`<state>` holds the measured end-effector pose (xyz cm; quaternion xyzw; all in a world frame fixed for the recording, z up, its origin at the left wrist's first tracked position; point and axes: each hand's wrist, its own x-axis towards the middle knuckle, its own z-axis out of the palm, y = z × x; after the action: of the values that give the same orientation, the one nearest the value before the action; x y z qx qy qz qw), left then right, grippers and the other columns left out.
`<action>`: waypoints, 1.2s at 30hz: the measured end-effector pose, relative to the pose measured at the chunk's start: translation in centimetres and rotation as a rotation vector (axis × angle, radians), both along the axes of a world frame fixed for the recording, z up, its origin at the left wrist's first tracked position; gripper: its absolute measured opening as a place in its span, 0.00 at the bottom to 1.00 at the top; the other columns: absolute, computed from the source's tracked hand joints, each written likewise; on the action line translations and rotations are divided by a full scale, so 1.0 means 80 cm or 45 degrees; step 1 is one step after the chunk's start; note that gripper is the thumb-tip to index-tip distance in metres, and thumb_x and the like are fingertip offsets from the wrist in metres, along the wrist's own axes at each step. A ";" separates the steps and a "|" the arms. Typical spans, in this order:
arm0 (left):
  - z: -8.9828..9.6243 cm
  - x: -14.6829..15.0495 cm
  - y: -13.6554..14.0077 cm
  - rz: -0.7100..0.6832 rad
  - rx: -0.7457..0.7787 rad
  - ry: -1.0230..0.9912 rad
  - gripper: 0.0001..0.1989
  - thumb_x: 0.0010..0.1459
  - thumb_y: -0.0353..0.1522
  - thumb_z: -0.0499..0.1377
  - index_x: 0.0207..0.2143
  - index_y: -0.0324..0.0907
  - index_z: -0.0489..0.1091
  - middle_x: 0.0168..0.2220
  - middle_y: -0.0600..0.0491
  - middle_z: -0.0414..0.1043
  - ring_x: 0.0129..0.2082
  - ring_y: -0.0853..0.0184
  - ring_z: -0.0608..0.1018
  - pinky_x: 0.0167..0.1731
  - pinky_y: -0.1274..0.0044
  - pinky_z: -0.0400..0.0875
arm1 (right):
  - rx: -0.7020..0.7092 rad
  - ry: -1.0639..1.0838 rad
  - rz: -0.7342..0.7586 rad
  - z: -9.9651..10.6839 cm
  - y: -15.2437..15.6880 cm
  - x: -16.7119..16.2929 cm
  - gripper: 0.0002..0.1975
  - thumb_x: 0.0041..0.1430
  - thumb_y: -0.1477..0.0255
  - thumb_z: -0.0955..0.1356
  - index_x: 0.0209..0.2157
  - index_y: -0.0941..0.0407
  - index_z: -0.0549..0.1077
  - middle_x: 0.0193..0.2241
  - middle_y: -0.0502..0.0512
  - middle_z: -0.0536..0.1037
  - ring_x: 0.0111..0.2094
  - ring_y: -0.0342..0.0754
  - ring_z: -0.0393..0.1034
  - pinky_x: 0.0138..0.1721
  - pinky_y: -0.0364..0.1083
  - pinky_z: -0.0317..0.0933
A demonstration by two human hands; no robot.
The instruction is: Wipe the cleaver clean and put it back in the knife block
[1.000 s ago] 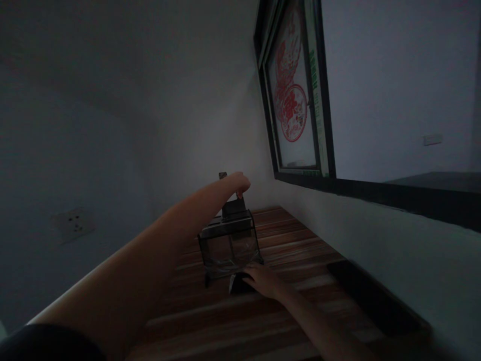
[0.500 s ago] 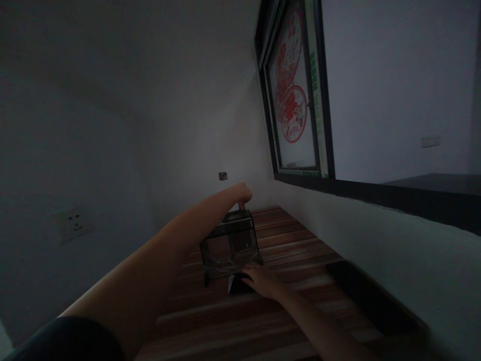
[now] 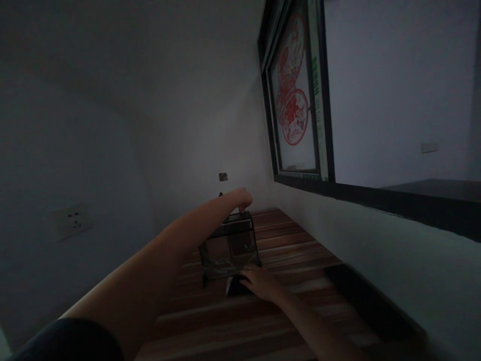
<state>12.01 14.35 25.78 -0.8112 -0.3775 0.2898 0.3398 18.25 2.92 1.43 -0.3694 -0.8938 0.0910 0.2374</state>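
Note:
A clear box with a black frame point(image 3: 218, 248) stands on the striped wooden surface, with what looks like crumpled clear film along its lower front. Over its far right top edge reaches my left hand point(image 3: 245, 199), fingers bent down and closed; what they grip is too dark and small to make out. My right hand point(image 3: 261, 282) is at the box's near side, fingers and thumb around a dark wedge-shaped piece point(image 3: 235, 286) at the front. The underside of both hands is hidden, and the room is dim.
A long dark flat object point(image 3: 372, 301) lies along the right wall. Above it is a black-framed window point(image 3: 296, 95) with red round paper decorations. A wall socket point(image 3: 73, 220) is on the left, and the striped wooden surface point(image 3: 285, 250) runs to the far wall.
Both hands keep their places at the box. My left hand sits slightly lower in view, and the dark piece under my right hand has shifted very slightly left. The camera view has tilted a little.

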 end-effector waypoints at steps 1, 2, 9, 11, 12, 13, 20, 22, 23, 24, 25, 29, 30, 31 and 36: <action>-0.001 0.000 0.000 -0.006 0.007 -0.015 0.05 0.39 0.35 0.67 0.19 0.44 0.75 0.28 0.49 0.77 0.37 0.61 0.76 0.44 0.71 0.61 | -0.003 0.003 0.002 -0.001 0.000 0.000 0.15 0.59 0.69 0.62 0.47 0.55 0.69 0.45 0.57 0.73 0.48 0.50 0.65 0.49 0.47 0.58; -0.001 -0.001 -0.001 -0.017 0.013 -0.039 0.05 0.38 0.34 0.67 0.19 0.44 0.75 0.29 0.48 0.77 0.37 0.60 0.75 0.44 0.71 0.60 | -0.003 0.005 0.003 -0.001 0.001 0.000 0.15 0.59 0.69 0.62 0.47 0.55 0.69 0.45 0.57 0.72 0.48 0.50 0.65 0.49 0.47 0.57; -0.004 -0.005 -0.007 -0.067 0.026 -0.149 0.05 0.35 0.30 0.68 0.17 0.44 0.74 0.25 0.50 0.76 0.35 0.62 0.74 0.43 0.72 0.58 | 0.027 -0.001 0.011 -0.001 -0.001 0.001 0.15 0.59 0.69 0.62 0.46 0.57 0.70 0.44 0.59 0.73 0.47 0.52 0.65 0.48 0.48 0.59; -0.005 -0.005 -0.008 -0.079 0.033 -0.151 0.05 0.36 0.30 0.68 0.16 0.43 0.73 0.25 0.50 0.76 0.35 0.62 0.74 0.42 0.71 0.57 | 0.030 0.000 0.009 0.001 -0.002 0.001 0.15 0.59 0.69 0.61 0.45 0.57 0.70 0.44 0.59 0.73 0.47 0.52 0.66 0.47 0.49 0.59; -0.004 -0.005 -0.008 -0.085 0.035 -0.152 0.06 0.36 0.30 0.68 0.16 0.42 0.73 0.26 0.49 0.76 0.34 0.62 0.74 0.42 0.71 0.57 | 0.034 0.001 0.013 0.002 -0.003 0.002 0.15 0.59 0.69 0.61 0.45 0.57 0.70 0.44 0.60 0.73 0.47 0.52 0.66 0.47 0.49 0.59; -0.004 -0.005 -0.009 -0.090 0.039 -0.154 0.06 0.36 0.30 0.68 0.16 0.42 0.73 0.27 0.48 0.76 0.35 0.61 0.74 0.42 0.71 0.57 | 0.040 0.001 0.020 0.002 -0.003 0.002 0.14 0.59 0.69 0.61 0.45 0.57 0.70 0.43 0.60 0.73 0.47 0.52 0.66 0.47 0.49 0.59; 0.012 -0.015 -0.017 -0.290 0.080 -0.246 0.07 0.43 0.32 0.66 0.28 0.43 0.74 0.36 0.48 0.76 0.38 0.62 0.73 0.43 0.71 0.57 | 0.046 0.038 0.028 -0.004 0.003 0.005 0.14 0.60 0.68 0.61 0.44 0.57 0.70 0.42 0.59 0.74 0.45 0.52 0.67 0.46 0.48 0.60; 0.017 -0.021 -0.028 -0.442 0.183 -0.392 0.08 0.45 0.34 0.64 0.31 0.42 0.74 0.37 0.47 0.75 0.40 0.62 0.73 0.48 0.69 0.54 | 0.035 0.059 0.035 -0.004 0.004 0.007 0.14 0.60 0.68 0.61 0.44 0.57 0.70 0.42 0.59 0.74 0.45 0.52 0.67 0.46 0.48 0.60; 0.019 -0.024 -0.037 -0.527 0.255 -0.508 0.09 0.47 0.34 0.63 0.33 0.42 0.74 0.39 0.48 0.74 0.42 0.62 0.72 0.50 0.68 0.52 | 0.031 0.077 0.039 -0.004 0.004 0.009 0.14 0.60 0.68 0.61 0.45 0.57 0.70 0.42 0.59 0.74 0.45 0.51 0.67 0.46 0.48 0.60; 0.018 -0.028 -0.049 -0.604 0.328 -0.650 0.09 0.49 0.34 0.62 0.35 0.42 0.73 0.40 0.48 0.73 0.44 0.62 0.71 0.52 0.66 0.49 | 0.031 0.102 0.039 -0.002 0.004 0.011 0.14 0.60 0.68 0.61 0.45 0.57 0.70 0.43 0.59 0.74 0.45 0.51 0.67 0.46 0.48 0.60; 0.015 -0.034 -0.065 -0.666 0.402 -0.819 0.10 0.51 0.35 0.60 0.37 0.43 0.72 0.42 0.49 0.72 0.45 0.62 0.70 0.54 0.65 0.47 | 0.034 0.135 0.038 -0.001 0.004 0.013 0.14 0.60 0.69 0.62 0.45 0.57 0.70 0.43 0.59 0.74 0.45 0.51 0.66 0.47 0.48 0.59; -0.031 -0.074 -0.144 -0.825 0.505 -1.444 0.11 0.59 0.32 0.51 0.43 0.44 0.67 0.44 0.52 0.69 0.47 0.67 0.69 0.55 0.67 0.49 | 0.053 0.275 0.003 0.009 0.008 0.030 0.13 0.58 0.72 0.63 0.44 0.57 0.71 0.43 0.58 0.74 0.45 0.50 0.67 0.48 0.49 0.59; -0.052 -0.088 -0.162 -0.839 0.484 -1.546 0.10 0.59 0.31 0.50 0.42 0.44 0.68 0.43 0.52 0.70 0.46 0.68 0.69 0.55 0.67 0.50 | 0.051 0.299 -0.011 0.012 0.009 0.037 0.13 0.57 0.72 0.64 0.44 0.57 0.71 0.43 0.58 0.74 0.45 0.50 0.67 0.48 0.49 0.59; -0.076 -0.103 -0.176 -0.847 0.446 -1.616 0.10 0.59 0.30 0.50 0.40 0.44 0.68 0.41 0.53 0.71 0.45 0.68 0.70 0.55 0.68 0.51 | 0.044 0.319 -0.035 0.015 0.011 0.047 0.13 0.56 0.73 0.64 0.44 0.57 0.72 0.43 0.58 0.75 0.45 0.50 0.67 0.48 0.49 0.59; -0.209 -0.161 -0.202 -0.766 0.153 -1.729 0.10 0.58 0.27 0.49 0.39 0.44 0.67 0.36 0.53 0.72 0.39 0.69 0.72 0.51 0.67 0.58 | 0.075 0.320 -0.199 0.035 0.010 0.117 0.14 0.54 0.75 0.64 0.43 0.54 0.73 0.41 0.56 0.76 0.44 0.52 0.69 0.47 0.52 0.60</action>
<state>-0.90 -1.77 9.10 -0.8601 -0.2812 -0.4018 0.1403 27.63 3.72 4.25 -0.4165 -0.8278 0.0913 0.3646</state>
